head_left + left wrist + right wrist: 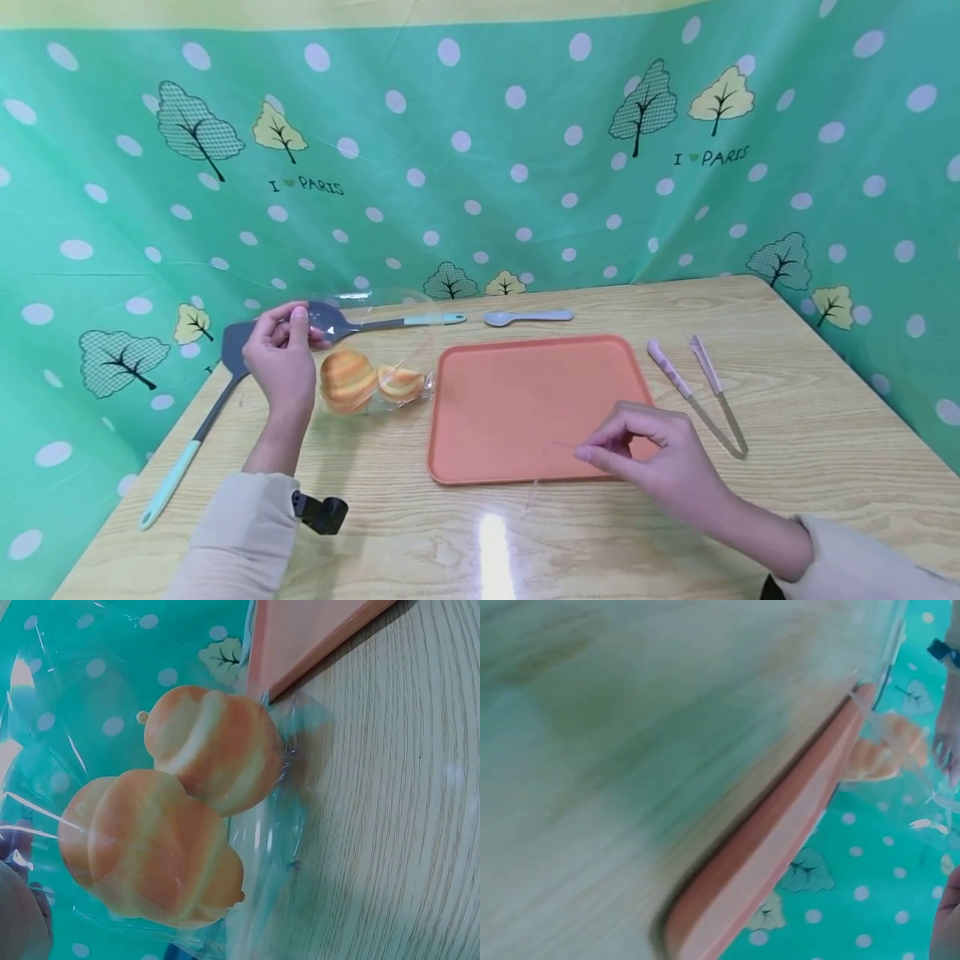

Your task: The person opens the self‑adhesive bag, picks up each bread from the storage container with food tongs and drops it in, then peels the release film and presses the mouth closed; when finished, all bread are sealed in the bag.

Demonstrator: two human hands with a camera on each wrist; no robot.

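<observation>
My left hand [281, 358], raised at the left side of the table, holds a clear plastic bag [259, 840] by its upper part. Two round, striped toy bread rolls sit low in the bag: a larger-looking roll [348, 382] and a second roll [400, 383] beside it, left of the orange tray [525, 408]. Over the tray's front right part, my right hand [667, 462] pinches a thin clear strip [564, 446] between thumb and forefinger. In the right wrist view the rolls [885, 754] show beyond the tray's edge.
A dark grey turner [213, 400] with a mint handle lies along the left edge. Another dark utensil [375, 324] with a mint handle lies behind the bag. A lilac spoon [528, 317] is behind the tray, with tongs [731, 425] at its right. A dotted green curtain [480, 192] hangs behind.
</observation>
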